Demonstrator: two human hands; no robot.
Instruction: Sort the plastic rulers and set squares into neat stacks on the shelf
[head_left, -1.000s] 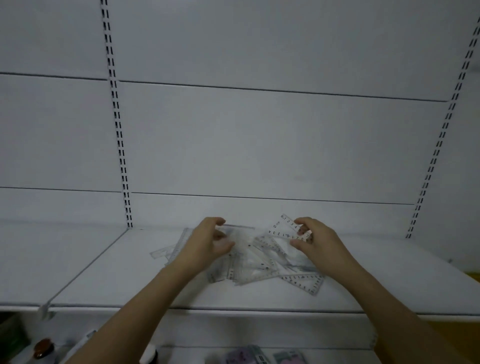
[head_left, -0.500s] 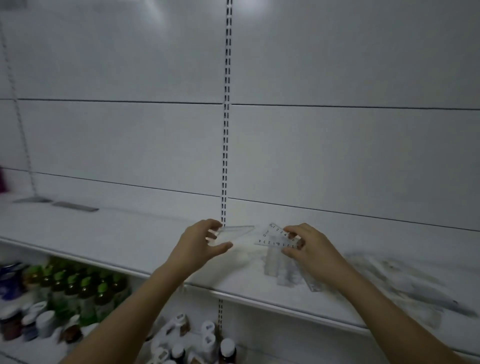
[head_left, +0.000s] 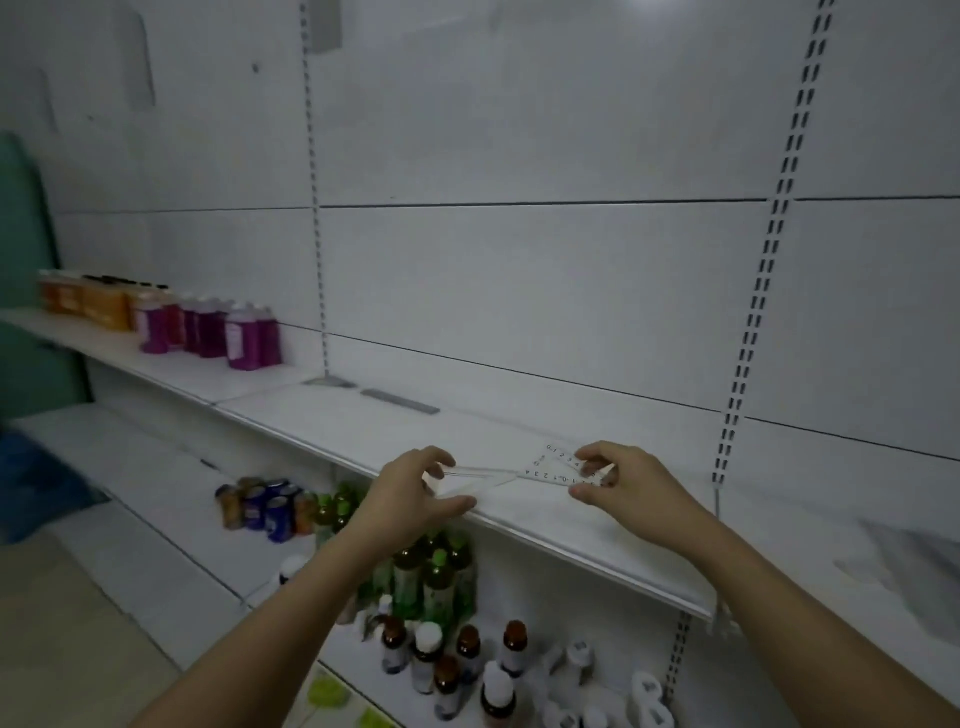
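Both hands up over the white shelf (head_left: 363, 431), near its front edge. Left hand (head_left: 410, 493): fingers and thumb curled, pinching a clear set square (head_left: 475, 478) at its left end; the piece is hard to see against the shelf. Right hand (head_left: 631, 486): fingertips pinching a second clear set square with printed numbers (head_left: 563, 467) at its right end. The two pieces meet or overlap between the hands; cannot tell which lies on top. Far right on the same shelf, a blurred heap of clear plastic pieces (head_left: 904, 566). Far left on the shelf, purple bottles (head_left: 244, 335) and orange bottles (head_left: 98, 301). Lower shelf: green-capped bottles (head_left: 431, 577), cans (head_left: 265, 506), brown bottles (head_left: 467, 654).
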